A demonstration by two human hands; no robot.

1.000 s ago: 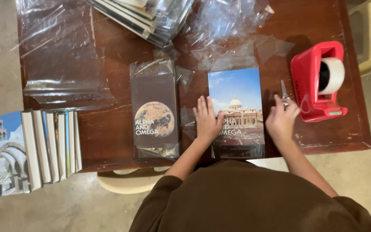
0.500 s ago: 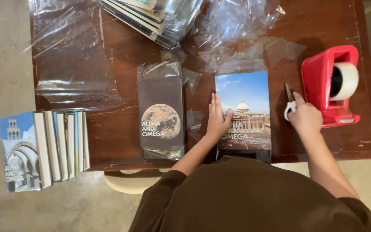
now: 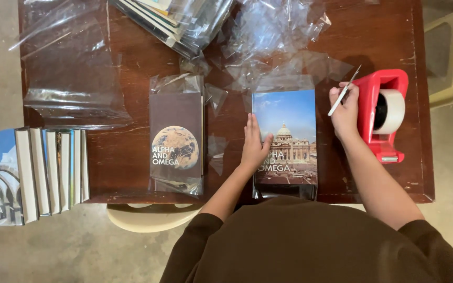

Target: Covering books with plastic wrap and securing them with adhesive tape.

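Observation:
A blue-covered book (image 3: 288,126) showing a domed building lies on the dark wooden table (image 3: 127,78), partly inside clear plastic wrap. My left hand (image 3: 254,145) rests flat on its left edge. My right hand (image 3: 344,107) is raised beside the red tape dispenser (image 3: 384,112) and grips a small pair of scissors (image 3: 343,91), blades pointing up and right. A second book (image 3: 176,141) with a brown cover and a globe lies in a plastic sleeve to the left.
Crumpled clear plastic (image 3: 284,31) and a pile of wrapped books (image 3: 171,18) sit at the table's far side. A flat plastic sheet (image 3: 69,73) covers the left part. A row of books (image 3: 32,175) stands left of the table. A cream chair (image 3: 449,57) is at right.
My right hand has lifted the scissors off the table and moved up next to the tape dispenser. My left hand stays on the blue book.

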